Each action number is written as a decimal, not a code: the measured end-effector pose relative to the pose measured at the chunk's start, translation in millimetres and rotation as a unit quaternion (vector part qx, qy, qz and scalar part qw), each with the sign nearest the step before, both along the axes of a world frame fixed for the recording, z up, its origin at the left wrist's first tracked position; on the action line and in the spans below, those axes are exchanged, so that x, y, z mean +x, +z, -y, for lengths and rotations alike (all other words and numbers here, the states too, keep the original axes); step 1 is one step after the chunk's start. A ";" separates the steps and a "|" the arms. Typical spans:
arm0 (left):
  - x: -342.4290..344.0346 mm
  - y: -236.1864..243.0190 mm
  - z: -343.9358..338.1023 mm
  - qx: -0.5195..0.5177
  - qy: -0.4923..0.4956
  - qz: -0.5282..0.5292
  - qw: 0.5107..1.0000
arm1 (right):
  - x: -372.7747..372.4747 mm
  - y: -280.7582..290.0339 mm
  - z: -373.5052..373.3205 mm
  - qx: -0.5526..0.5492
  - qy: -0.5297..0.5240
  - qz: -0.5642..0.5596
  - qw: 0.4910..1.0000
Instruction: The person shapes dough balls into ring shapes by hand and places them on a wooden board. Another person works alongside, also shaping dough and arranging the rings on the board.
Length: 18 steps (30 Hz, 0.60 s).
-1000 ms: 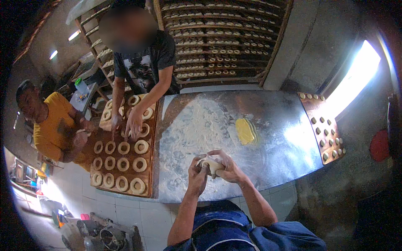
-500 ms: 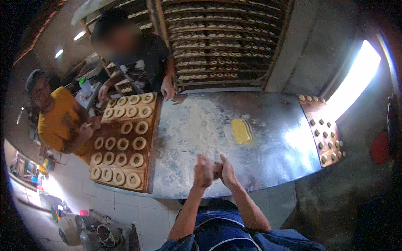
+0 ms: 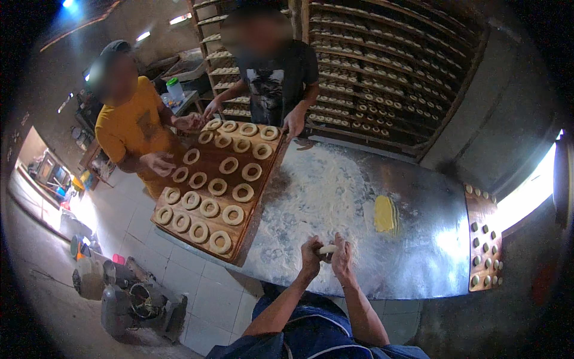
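Note:
Above the near edge of the table, my left hand (image 3: 310,257) and my right hand (image 3: 342,257) face each other. A pale dough ring (image 3: 326,249) is held between them, with fingers and thumbs closed on its two sides. Beneath them lies the floured metal tabletop (image 3: 293,230). To the right of my hands sits a yellow slab of soft fat or dough (image 3: 384,214). Several dough rings (image 3: 220,242) lie in rows on a wooden board (image 3: 212,157) at the left.
Two co-workers, one in a yellow shirt (image 3: 134,113) and one in a dark shirt (image 3: 272,75), stand beyond the board with hands near it. Racks (image 3: 394,78) of dough rings stand behind. Another board (image 3: 481,218) with small round pieces sits at the right end.
The view has turned left. My hands, blurred before, now show a ring between them. Another ring lies in the board's sparse row, and the yellow-shirted co-worker's hands have spread over the board.

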State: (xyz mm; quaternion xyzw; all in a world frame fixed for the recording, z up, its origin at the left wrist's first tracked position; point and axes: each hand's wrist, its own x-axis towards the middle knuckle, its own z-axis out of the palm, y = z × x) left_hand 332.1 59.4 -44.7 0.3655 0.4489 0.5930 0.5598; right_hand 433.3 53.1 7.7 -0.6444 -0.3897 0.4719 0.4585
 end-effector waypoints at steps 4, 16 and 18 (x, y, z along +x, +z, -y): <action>-28.1 1.8 -11.9 0.092 0.015 -0.257 0.962 | -13.5 7.3 -13.3 -0.047 0.170 0.011 0.984; -163.5 -8.5 -64.8 -0.051 0.125 0.234 0.963 | -161.0 -6.4 -96.2 0.076 0.273 -0.073 0.956; -193.1 15.4 -80.8 -0.059 0.144 0.292 0.944 | -196.3 -30.3 -118.7 -0.022 0.195 -0.162 0.967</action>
